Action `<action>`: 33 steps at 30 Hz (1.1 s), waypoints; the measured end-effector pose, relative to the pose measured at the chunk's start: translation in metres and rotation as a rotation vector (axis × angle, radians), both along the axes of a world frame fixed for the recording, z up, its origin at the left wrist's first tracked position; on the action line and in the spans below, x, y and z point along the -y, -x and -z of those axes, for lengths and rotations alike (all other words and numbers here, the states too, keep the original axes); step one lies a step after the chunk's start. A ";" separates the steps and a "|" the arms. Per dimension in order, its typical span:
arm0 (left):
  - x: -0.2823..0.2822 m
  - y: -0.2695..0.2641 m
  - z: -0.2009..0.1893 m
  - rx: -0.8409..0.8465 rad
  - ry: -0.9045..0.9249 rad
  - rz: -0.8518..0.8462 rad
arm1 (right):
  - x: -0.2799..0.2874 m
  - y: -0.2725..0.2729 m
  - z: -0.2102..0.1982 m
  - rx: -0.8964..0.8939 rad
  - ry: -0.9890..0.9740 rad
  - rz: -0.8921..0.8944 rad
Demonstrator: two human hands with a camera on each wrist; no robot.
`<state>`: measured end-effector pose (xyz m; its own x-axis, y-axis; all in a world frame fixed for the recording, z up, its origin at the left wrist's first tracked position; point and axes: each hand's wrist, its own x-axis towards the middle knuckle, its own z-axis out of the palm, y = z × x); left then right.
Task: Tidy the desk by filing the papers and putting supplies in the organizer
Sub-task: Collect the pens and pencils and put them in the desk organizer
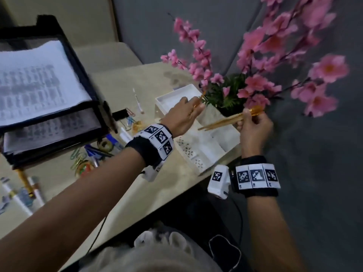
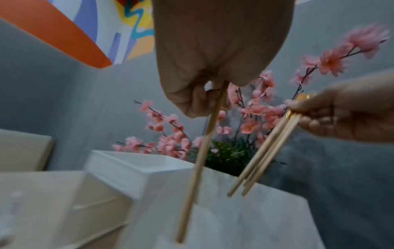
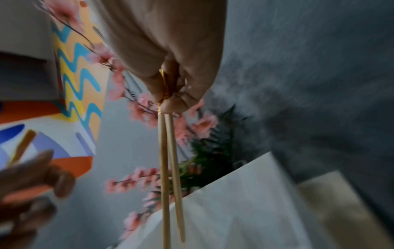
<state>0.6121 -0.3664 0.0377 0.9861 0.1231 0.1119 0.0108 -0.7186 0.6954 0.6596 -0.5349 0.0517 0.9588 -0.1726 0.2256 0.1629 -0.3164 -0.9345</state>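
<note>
My left hand (image 1: 186,112) pinches one wooden pencil (image 2: 200,151) by its upper end; the pencil hangs point-down over the white desk organizer (image 1: 222,142). My right hand (image 1: 253,124) grips a small bunch of pencils (image 1: 222,121) by their gold ends, slanting down to the left above the same organizer. In the right wrist view the bunch of pencils (image 3: 168,168) hangs from my curled fingers. Printed papers (image 1: 39,81) lie in the black stacked file tray (image 1: 82,75) at the left.
Loose supplies lie on the beige desk (image 1: 137,79): a white pen (image 1: 137,101), a black binder clip (image 1: 119,114), coloured paper clips (image 1: 78,156), a tape roll (image 1: 105,145), blue pens (image 1: 96,152). A pot of pink artificial flowers (image 1: 255,83) stands right behind the organizer.
</note>
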 end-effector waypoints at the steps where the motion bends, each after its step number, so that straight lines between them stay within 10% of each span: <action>1: 0.013 -0.013 -0.006 0.008 0.008 -0.006 | 0.012 -0.008 0.005 -0.005 0.007 0.048; 15: 0.089 -0.081 0.052 -0.376 -0.294 0.192 | 0.048 -0.023 0.077 -0.413 -0.044 0.076; 23: 0.055 -0.055 0.030 -0.234 -0.090 0.100 | 0.021 -0.006 0.053 0.049 0.326 0.199; 28: -0.018 0.017 0.030 -0.116 -0.003 -0.156 | -0.059 0.034 0.044 0.315 0.238 -0.127; 33: -0.094 0.107 0.065 -0.291 0.031 -0.523 | -0.143 0.070 0.081 -0.141 0.589 -0.735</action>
<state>0.5049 -0.2729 -0.0276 0.7834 0.5991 -0.1653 0.5508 -0.5460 0.6312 0.5895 -0.3921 -0.0296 0.8069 0.5893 -0.0418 0.4069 -0.6057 -0.6838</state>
